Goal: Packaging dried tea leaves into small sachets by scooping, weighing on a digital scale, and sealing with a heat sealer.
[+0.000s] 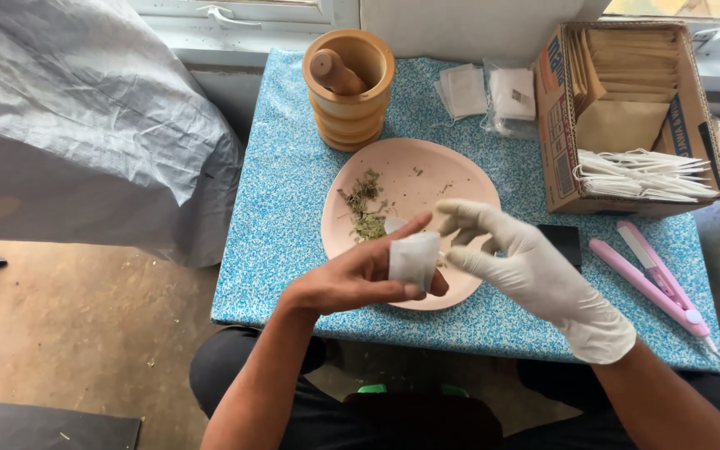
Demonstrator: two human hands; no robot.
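The bare left hand (360, 279) pinches a small white tea bag (414, 260) between thumb and fingers (410, 227), curled narrow around it. The gloved right hand (527, 267) hovers just beside the bag, its fingers (468, 212) loosely spread and holding nothing. Behind the fingers lies a pink plate (427, 179) with dried leaves (366, 208). Right of them, an open cardboard box (560, 125) holds tan envelopes and white bags; farther back sit clear packets (512, 96).

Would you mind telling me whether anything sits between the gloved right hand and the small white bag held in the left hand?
Nothing visible does. The right hand hovers just beside the white bag, which the left hand pinches above the pink plate.
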